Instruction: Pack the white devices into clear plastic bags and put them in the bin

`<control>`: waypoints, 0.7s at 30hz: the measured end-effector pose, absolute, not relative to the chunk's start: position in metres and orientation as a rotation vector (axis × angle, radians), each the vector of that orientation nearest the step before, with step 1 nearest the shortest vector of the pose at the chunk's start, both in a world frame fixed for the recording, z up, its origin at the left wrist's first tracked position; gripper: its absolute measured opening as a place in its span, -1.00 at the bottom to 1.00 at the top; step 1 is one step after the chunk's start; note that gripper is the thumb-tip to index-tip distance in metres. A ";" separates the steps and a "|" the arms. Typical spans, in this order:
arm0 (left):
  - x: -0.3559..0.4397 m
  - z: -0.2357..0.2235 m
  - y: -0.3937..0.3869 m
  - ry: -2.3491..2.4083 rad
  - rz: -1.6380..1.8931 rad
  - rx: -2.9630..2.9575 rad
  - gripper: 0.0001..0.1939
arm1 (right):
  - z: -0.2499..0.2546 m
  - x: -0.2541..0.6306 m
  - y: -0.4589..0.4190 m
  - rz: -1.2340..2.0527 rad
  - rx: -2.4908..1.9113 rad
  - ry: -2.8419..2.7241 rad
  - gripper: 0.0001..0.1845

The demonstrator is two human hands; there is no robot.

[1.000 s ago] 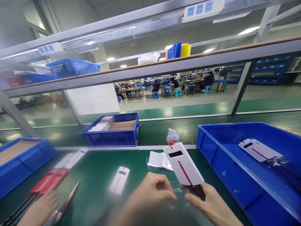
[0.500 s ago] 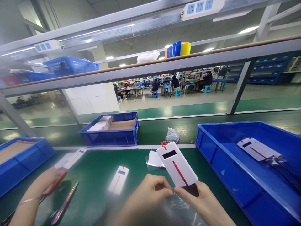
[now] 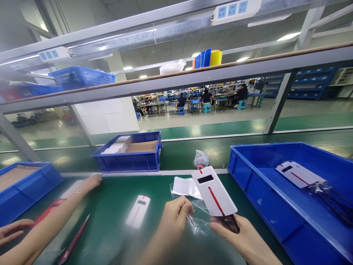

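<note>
The right hand (image 3: 237, 233) grips the lower end of a white power bank (image 3: 213, 195), fingers closed around its bottom edge, so that the device stands tilted above the green bench (image 3: 116, 198) with its red strap end pointing away, toward the large blue bin (image 3: 248, 184) on its right. Compared with half a second ago, the power bank has shifted slightly rightward, nearer that bin's wall. The left hand (image 3: 176, 217), just left of the power bank, is pinched shut on a clear plastic bag (image 3: 198, 221); the bag now hangs more openly between the two hands, under the power bank's lower end, where before it lay bunched lower.

Farther left of the power bank, a co-worker's hand (image 3: 92, 181) has stretched forward along the bench to the white pieces near the bench's white stripe; earlier it sat lower, over a red item. A second co-worker hand (image 3: 13, 230) has come in at the left edge. A second white power bank (image 3: 138, 210) lies flat on the bench, left of the held one, unchanged. Another one (image 3: 295, 175) rests inside the large blue bin.
</note>
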State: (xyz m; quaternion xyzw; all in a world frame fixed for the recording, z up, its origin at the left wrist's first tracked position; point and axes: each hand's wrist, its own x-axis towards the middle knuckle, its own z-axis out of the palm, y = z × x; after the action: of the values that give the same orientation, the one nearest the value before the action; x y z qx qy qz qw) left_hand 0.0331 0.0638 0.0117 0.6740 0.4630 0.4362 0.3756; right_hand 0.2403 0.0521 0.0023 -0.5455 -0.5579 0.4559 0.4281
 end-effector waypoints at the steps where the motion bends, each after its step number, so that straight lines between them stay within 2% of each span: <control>1: 0.033 0.011 0.064 1.179 1.119 1.718 -0.58 | 0.002 0.240 0.052 1.130 -1.375 -1.383 -0.60; 12: 0.029 0.018 0.063 1.108 1.129 1.608 -0.51 | 0.014 0.246 0.046 1.100 -1.298 -1.447 -0.59; 16: 0.026 0.026 0.062 0.973 1.038 1.458 -0.43 | 0.008 0.245 0.044 1.072 -1.347 -1.440 -0.58; 20: 0.025 0.033 0.061 0.944 0.873 1.428 -0.43 | -0.002 0.249 0.048 1.088 -1.349 -1.506 -0.56; 21: 0.026 0.034 0.060 0.979 0.862 1.450 -0.48 | -0.004 0.249 0.049 1.096 -1.345 -1.518 -0.56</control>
State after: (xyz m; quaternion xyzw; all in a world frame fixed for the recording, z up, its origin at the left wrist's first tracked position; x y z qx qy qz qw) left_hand 0.0258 0.0600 0.0341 0.6155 0.4156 0.3660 0.5608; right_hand 0.2492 0.0487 -0.0040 -0.5332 -0.6016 0.4345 0.4062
